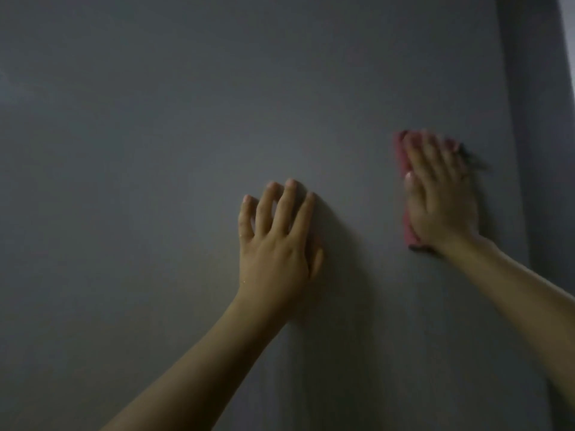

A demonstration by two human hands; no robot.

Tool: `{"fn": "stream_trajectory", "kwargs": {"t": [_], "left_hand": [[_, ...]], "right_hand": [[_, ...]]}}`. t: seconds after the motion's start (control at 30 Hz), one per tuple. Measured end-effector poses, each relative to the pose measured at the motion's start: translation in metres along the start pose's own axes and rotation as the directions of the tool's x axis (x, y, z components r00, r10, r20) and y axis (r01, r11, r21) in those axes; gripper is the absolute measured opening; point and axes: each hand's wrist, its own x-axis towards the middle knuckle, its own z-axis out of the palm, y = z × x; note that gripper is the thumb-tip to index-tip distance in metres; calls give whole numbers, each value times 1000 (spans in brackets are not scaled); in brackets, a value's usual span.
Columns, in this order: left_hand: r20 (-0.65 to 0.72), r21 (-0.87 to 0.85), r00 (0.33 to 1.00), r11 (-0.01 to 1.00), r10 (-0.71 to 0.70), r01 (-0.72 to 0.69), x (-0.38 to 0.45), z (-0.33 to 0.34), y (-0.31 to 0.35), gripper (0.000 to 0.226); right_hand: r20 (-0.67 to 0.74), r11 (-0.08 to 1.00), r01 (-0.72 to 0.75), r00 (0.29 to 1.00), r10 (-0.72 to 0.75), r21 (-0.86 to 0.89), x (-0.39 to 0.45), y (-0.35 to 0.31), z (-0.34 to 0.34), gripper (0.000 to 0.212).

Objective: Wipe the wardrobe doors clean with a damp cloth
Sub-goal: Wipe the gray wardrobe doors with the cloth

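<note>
Head view: a dim, slightly blurred look at two bare forearms reaching up and away from the lower edge of the frame to a flat grey panel.
Left hand: the left hand (275,241) sits just below and right of frame centre, fingers spread and mostly straight, fingertips touching the grey wardrobe door (186,135); it holds nothing and seems to brace against the panel.
Right hand: the right hand (441,194) lies at centre right, higher in the frame than the left, fingers straight and laid flat, pressing the cloth to the door; it is not clenched around it.
Cloth: the pink cloth (404,160) is trapped between the right palm and the door, showing as a strip along the thumb side of the hand, past the fingertips and below the wrist; its long axis runs up and down the frame, in line with the fingers.
Key relation: the cloth is under the right hand alone, well apart from the left hand, and near the door's right edge (510,119); most of the door's bare face lies to the upper left of the cloth, so I judge coming strokes must travel that way, or up and down along the edge.
Far: a darker vertical band (541,150) stands beyond that edge at the right of the frame, with a pale sliver in the upper right corner.
Writing: no brand, label or lettering can be read anywhere.
</note>
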Motion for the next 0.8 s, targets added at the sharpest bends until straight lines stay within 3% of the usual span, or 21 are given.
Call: {"fn": "stream_trajectory", "kwargs": {"t": [0.07,0.13,0.17,0.23,0.3,0.33,0.37,0.43,0.53,0.6,0.7,0.73,0.8], "left_hand": [[-4,5,1000,1000,-10,10,2,0,4,63],[15,14,1000,1000,-26,26,2,0,7,65],[25,20,999,999,-42,41,2,0,9,65],[34,26,997,997,-69,68,3,1,12,65],[29,25,996,996,-89,88,5,2,15,64],[21,24,995,995,-94,94,6,3,17,64],[13,26,995,995,-96,96,7,3,18,63],[6,30,995,994,-104,104,8,3,21,62],[0,32,993,993,-117,117,9,3,25,61],[0,27,992,992,-125,125,8,5,25,62],[5,17,992,992,-128,128,7,6,24,63],[5,17,992,991,-129,129,6,6,24,63],[6,18,992,991,-129,129,7,6,24,63]], "right_hand": [[11,966,-259,966,259,17,15,14,1,62],[-14,937,-349,937,349,22,7,-4,2,63],[-32,957,-290,956,291,25,-6,-17,3,61],[-14,999,-25,1000,25,30,-39,-35,4,55],[45,980,194,980,-196,45,-53,-27,1,52],[49,971,234,971,-236,41,-48,-16,-1,51],[43,978,210,977,-210,17,-40,-5,-1,51],[33,1000,3,999,-3,-3,-17,18,-2,55],[7,939,-344,939,343,24,-4,19,2,60],[-51,959,-283,957,284,34,-25,-3,3,58],[28,998,51,998,-52,33,-67,-5,2,53],[49,996,90,995,-91,21,-68,9,0,52],[37,998,-63,997,63,3,-53,37,-3,54]]}}
